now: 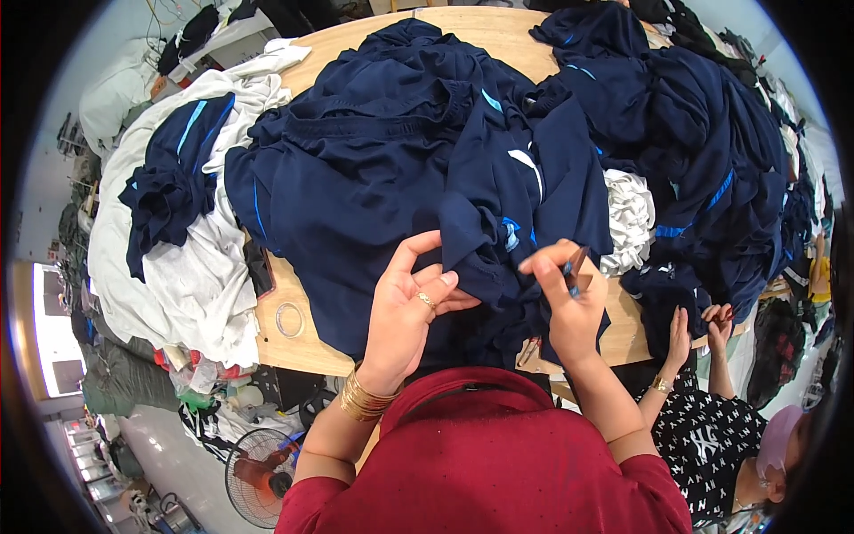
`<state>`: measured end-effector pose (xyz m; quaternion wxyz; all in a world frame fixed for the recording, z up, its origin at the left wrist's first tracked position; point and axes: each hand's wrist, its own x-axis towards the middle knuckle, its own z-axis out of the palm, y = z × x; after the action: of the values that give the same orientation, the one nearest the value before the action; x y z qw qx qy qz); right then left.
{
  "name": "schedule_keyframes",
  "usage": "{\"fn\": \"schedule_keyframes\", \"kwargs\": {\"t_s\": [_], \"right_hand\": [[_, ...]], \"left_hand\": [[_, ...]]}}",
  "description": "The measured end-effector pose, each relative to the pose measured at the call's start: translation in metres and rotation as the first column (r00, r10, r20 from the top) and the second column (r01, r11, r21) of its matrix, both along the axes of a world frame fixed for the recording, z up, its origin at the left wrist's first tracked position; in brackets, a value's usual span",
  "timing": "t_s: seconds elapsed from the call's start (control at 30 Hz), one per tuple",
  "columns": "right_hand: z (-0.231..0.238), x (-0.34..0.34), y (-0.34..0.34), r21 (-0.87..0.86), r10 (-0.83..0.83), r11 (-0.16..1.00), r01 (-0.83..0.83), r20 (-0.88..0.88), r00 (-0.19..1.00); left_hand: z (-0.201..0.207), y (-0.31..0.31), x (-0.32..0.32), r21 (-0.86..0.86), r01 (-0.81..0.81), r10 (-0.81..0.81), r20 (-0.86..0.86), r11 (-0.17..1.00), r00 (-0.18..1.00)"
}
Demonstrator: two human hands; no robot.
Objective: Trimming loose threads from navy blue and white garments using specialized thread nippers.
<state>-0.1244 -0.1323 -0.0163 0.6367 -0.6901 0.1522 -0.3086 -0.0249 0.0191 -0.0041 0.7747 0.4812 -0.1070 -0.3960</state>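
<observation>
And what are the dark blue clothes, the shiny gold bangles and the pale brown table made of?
The dark blue clothes look like matte fabric: they drape in soft folds. The shiny gold bangles seem to be polished metal, since they glint. The pale brown table could be wood or laminate; its top looks smooth and wood-coloured.

Wooden table (503,31) beneath navy garments (356,187), white cloth (200,294), ring (289,335)
</observation>
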Motion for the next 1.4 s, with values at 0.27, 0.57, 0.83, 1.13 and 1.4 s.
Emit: {"fn": "schedule_keyframes", "kwargs": {"t_s": [0.27, 0.57, 0.83, 1.13, 1.4], "right_hand": [[-0.005, 0.002, -0.004, -0.057, 0.024, 0.998, -0.027, -0.052, 0.998], [-0.007, 0.003, 0.004, -0.242, -0.052, 0.969, 0.052, 0.006, 0.999], [0.005, -0.001, 0.001, -0.295, -0.03, 0.955, -0.011, -0.136, 0.99], [0.004, -0.006, -0.004, -0.654, -0.175, 0.755, 0.054, -0.121, 0.977], [0.003, -0.006, -0.004, -0.685, -0.191, 0.726, 0.057, -0.121, 0.974]], "left_hand": [[0.001, 0.0, 0.001, 0.025, 0.001, -0.001, 0.009, 1.0, 1.0], [0.003, -0.001, 0.002, 0.053, -0.009, 0.011, -0.046, 0.999, 0.999], [0.002, 0.0, 0.001, 0.045, -0.038, 0.041, -0.067, 0.998, 0.997], [0.005, 0.002, 0.002, 0.027, -0.054, 0.056, -0.065, 0.998, 0.996], [0.004, 0.002, 0.001, 0.013, -0.053, 0.054, -0.056, 0.999, 0.997]]}}
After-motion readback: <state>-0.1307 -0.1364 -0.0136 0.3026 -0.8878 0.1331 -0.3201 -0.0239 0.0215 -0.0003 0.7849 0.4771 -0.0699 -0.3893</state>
